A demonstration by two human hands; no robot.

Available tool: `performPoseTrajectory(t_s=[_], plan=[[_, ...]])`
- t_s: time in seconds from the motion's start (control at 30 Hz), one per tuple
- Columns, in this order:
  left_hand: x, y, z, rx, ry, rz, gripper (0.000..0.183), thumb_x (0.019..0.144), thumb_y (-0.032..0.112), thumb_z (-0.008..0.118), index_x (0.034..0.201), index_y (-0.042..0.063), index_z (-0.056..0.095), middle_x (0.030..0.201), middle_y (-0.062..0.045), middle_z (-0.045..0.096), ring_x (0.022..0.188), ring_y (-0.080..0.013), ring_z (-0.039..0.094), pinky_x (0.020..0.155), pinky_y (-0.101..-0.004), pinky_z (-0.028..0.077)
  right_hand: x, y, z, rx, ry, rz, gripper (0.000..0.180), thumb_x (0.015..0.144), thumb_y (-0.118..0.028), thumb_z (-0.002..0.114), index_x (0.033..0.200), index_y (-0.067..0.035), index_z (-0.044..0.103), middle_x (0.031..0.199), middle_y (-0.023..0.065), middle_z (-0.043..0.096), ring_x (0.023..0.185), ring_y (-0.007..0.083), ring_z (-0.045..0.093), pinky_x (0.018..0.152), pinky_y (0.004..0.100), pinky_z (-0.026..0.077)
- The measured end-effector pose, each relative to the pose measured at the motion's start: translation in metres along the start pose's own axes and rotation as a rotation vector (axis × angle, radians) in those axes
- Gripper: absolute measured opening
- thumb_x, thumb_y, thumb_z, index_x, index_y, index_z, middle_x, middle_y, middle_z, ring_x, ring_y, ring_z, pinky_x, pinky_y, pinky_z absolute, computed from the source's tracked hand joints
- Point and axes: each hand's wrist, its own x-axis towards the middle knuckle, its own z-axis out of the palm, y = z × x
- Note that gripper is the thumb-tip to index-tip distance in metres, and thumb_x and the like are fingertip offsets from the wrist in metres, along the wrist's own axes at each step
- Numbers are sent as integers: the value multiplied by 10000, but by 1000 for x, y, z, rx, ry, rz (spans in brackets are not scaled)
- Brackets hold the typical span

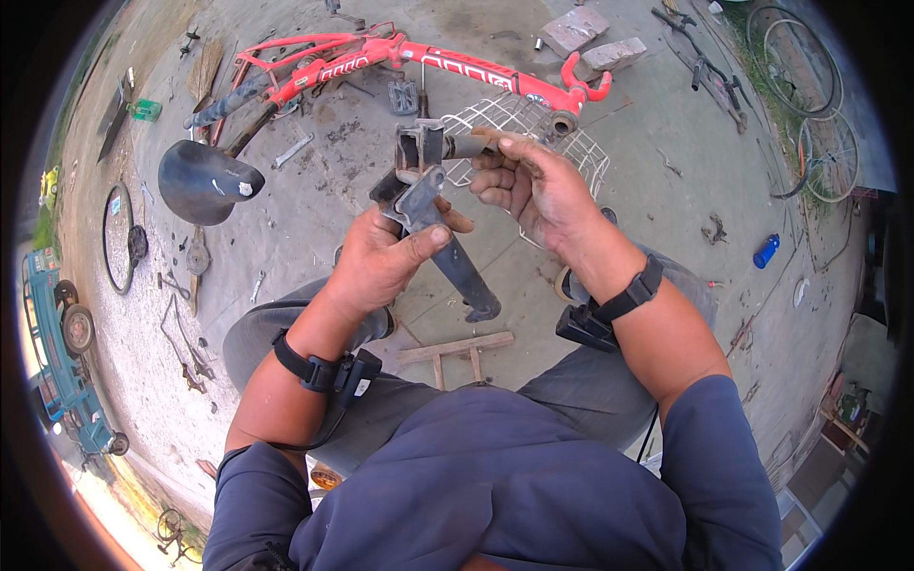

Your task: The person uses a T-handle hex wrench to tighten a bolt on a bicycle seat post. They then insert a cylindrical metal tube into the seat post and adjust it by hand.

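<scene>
My left hand [389, 250] is closed around a dark metal bicycle part [421, 200], with its thumb across a hinged bracket. A dark tube with a bent foot slants down from the bracket towards my knees. My right hand [525, 182] pinches the end of a short metal tube [468, 146] that meets the bracket's upper right side; whether the two are joined cannot be told. Beyond the hands a red bicycle frame [457, 61] lies on the ground, with a black saddle [207, 182] at its left. A white wire basket [589, 153] lies partly behind my right hand.
A wrench [293, 150] lies near the saddle, and a smaller wrench [258, 285] by my left knee. A wooden stool frame [457, 347] stands between my legs. Bricks [575, 30], handlebars [696, 57], wheels [832, 143] and a blue bottle [766, 251] lie farther out.
</scene>
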Motion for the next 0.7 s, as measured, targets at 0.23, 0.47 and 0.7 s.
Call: performPoseTrajectory(t_s=[0.23,0.47,0.7], plan=[[0,1,1,-67,23,2,379,916,214,735,1198,29,563,1106,-144,669,1105,-236,622,933,-388,464,-1,1,2,-82,-19,-52,370,1051,-254,493,1289,15,584,981,92,656,821,175,690,702,268,566],[1,5,-1,-81,53,-23,406,912,258,736,1215,52,562,1110,-219,690,1018,-207,644,833,-320,502,0,-4,1,-59,-7,-31,384,1055,-289,488,1287,4,579,925,80,671,768,177,686,667,271,552],[2,1,5,-92,79,28,406,914,283,728,1207,57,562,1092,-225,698,830,-142,643,708,-267,506,0,-2,0,-40,-19,18,353,1057,-313,492,1213,-11,587,901,88,670,745,185,684,626,270,543]])
